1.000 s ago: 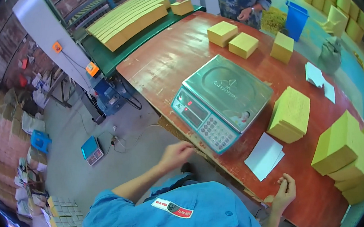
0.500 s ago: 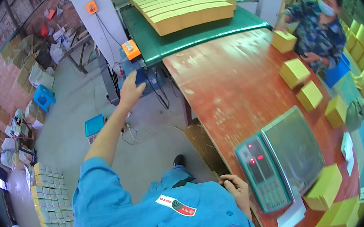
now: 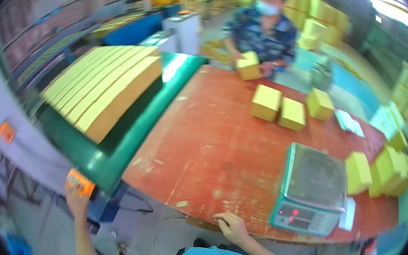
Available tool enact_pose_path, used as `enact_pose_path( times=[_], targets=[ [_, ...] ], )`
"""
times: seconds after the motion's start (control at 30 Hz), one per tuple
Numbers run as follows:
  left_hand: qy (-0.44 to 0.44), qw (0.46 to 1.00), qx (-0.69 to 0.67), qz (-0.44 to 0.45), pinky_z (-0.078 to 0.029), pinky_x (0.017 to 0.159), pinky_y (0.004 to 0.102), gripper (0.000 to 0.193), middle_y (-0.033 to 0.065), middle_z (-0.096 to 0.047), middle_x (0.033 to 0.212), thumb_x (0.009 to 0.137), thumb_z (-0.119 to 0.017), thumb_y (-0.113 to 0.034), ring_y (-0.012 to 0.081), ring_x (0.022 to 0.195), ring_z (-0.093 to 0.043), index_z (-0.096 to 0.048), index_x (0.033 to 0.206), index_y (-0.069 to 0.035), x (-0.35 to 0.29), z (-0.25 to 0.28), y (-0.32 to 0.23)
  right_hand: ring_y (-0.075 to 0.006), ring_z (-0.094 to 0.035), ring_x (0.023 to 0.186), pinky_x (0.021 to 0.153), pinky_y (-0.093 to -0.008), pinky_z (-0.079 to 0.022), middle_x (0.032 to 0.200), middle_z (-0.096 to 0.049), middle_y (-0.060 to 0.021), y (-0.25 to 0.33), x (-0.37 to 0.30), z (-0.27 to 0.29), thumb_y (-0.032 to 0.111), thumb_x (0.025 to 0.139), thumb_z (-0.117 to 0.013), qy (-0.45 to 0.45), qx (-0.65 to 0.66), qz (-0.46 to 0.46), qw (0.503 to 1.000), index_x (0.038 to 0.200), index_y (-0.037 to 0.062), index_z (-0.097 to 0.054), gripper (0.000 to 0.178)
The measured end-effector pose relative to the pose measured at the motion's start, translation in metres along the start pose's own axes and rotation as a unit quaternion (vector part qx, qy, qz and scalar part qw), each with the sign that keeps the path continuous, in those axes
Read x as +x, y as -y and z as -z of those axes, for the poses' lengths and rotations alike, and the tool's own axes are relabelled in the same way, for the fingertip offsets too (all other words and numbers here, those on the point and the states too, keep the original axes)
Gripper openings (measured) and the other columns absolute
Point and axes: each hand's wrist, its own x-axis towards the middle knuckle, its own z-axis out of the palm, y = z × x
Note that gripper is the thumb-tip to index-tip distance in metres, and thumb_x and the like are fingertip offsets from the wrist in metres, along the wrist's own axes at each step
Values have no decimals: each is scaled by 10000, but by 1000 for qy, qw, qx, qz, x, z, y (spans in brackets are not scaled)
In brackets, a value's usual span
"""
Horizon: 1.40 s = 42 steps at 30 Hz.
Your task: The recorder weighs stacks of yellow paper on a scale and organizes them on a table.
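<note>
My left hand (image 3: 75,198) reaches up to an orange button box (image 3: 80,183) at the corner of a green conveyor belt (image 3: 131,151). Its fingers are stretched out and touch the box, slightly blurred. At the near edge of a red table (image 3: 201,143), my right hand (image 3: 233,227) rests with curled fingers; whether they hold anything is hidden. To the right of it a weighing scale (image 3: 311,186) with a teal body and metal plate stands with red digits lit. On the belt lies a large block of yellow paper stacks (image 3: 115,97) set in rows.
Across the table a masked person (image 3: 263,30) handles a yellow paper stack (image 3: 248,66). Several yellow stacks (image 3: 265,103) line the far edge, and others (image 3: 390,169) stand right of the scale. A white sheet (image 3: 347,214) lies by the scale. A pale pillar (image 3: 22,118) rises at left.
My view has swung right and toward the table. My left hand has gone from reaching in the air to touching the orange button box. My right hand stays at the table edge.
</note>
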Motion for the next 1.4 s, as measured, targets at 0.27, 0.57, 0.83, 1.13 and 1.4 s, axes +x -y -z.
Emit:
enact_pose_path(
  times=[0.27, 0.57, 0.83, 1.13, 1.4],
  targets=[
    [-42, 992, 8, -121, -295, 1129, 451, 569, 191, -290, 1553, 654, -686, 40, 396, 1401, -326, -585, 1206, -52, 3, -15, 10, -330, -657, 889, 758, -386, -541, 930, -674, -157, -25, 30, -14, 9, 826, -600, -156, -137, 65, 976, 940, 47, -676, 143],
    [-21, 994, 8, -111, -296, 1121, 470, 547, 167, -332, 1536, 651, -694, 35, 393, 1396, -337, -592, 1177, -75, 6, -3, 6, -315, -652, 839, 731, -380, -524, 891, -667, -142, -21, 28, -17, -14, 812, -602, -140, -128, 71, 979, 924, 49, -676, 147],
    [-14, 990, 23, -139, -338, 1090, 454, 486, 175, -364, 1521, 636, -707, -5, 389, 1347, -404, -607, 1110, -55, 14, 9, 6, -316, -648, 838, 747, -391, -524, 851, -653, -135, -17, 32, -18, -4, 809, -603, -123, -126, 70, 982, 913, 55, -670, 138],
    [0, 990, 51, -134, -372, 1060, 465, 474, 138, -357, 1528, 656, -723, -24, 371, 1345, -408, -593, 1108, -86, 11, 5, 8, -298, -641, 792, 812, -375, -526, 802, -635, -139, -23, 31, -20, -39, 813, -590, -126, -117, 78, 982, 887, 30, -661, 124],
    [-4, 988, 43, -148, -404, 1020, 461, 501, 123, -368, 1525, 655, -720, -19, 365, 1307, -447, -580, 1131, -92, 15, 3, 11, -303, -636, 788, 761, -377, -516, 807, -635, -138, -20, 31, -21, -38, 802, -595, -123, -126, 85, 981, 886, 42, -661, 133]
  ],
)
